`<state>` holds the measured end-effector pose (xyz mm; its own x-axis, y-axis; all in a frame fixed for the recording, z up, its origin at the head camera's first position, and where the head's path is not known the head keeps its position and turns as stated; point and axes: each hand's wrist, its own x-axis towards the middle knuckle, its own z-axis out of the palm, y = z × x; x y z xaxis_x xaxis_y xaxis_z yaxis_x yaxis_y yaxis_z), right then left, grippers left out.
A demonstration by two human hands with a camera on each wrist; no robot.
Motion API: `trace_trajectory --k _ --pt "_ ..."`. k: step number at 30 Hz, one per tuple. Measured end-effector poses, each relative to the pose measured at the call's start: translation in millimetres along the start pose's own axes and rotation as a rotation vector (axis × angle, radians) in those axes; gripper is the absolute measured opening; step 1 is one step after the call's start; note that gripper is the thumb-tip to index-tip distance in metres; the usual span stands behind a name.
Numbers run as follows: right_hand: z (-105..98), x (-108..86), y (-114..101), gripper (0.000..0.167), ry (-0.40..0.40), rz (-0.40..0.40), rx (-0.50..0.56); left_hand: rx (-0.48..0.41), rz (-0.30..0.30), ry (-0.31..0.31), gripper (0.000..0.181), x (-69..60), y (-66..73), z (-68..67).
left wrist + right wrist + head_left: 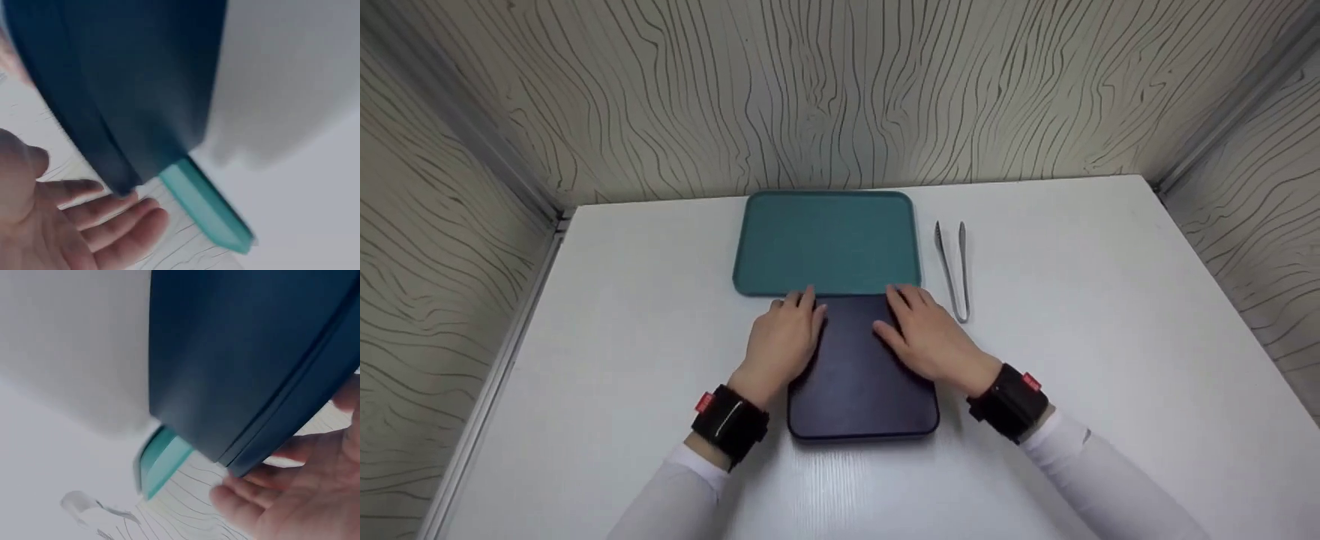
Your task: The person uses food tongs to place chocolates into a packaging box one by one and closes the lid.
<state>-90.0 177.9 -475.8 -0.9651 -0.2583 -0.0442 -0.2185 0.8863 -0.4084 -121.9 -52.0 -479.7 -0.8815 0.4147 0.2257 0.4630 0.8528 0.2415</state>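
Observation:
A dark navy, lidded box (864, 375) lies on the white table, its far end against the near edge of a teal tray (826, 244). My left hand (781, 341) is at the box's far left corner, fingers fairly straight and thumb by the lid's edge. Over the far right corner lies my right hand (930, 337), its thumb above the lid. In the left wrist view, the left fingers (121, 225) extend loosely near the corner. The right fingers (253, 495) meet the box's edge in the right wrist view. A seam runs along the box's side; its contents are hidden.
Metal tongs (960, 277) lie right of the tray, arms spread and pointing away. The white table (645, 262) ends at a wood-patterned wall (825, 97) behind the tray, with similar panels at both sides.

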Motion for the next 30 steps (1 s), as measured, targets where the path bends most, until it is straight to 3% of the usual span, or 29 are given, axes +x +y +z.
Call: trace_trajectory --k 4,9,13,23,30 --pt "5.2 21.1 4.2 0.058 -0.027 -0.018 0.009 -0.039 0.011 -0.038 0.035 12.4 -10.4 13.7" --pt "15.4 35.3 8.2 0.048 0.047 -0.01 0.009 -0.144 -0.047 -0.102 0.04 18.6 -16.2 23.2" --pt "17.0 42.2 10.0 0.046 0.093 0.005 0.03 -0.178 -0.065 -0.124 0.042 22.5 -17.5 25.5" --pt "16.1 60.5 12.6 0.052 0.09 0.04 0.097 -0.204 -0.087 -0.122 0.044 33.3 -21.9 27.1" --pt "15.0 67.3 13.9 0.06 0.073 0.075 0.093 -0.259 -0.096 -0.036 0.055 44.1 -21.7 31.8"
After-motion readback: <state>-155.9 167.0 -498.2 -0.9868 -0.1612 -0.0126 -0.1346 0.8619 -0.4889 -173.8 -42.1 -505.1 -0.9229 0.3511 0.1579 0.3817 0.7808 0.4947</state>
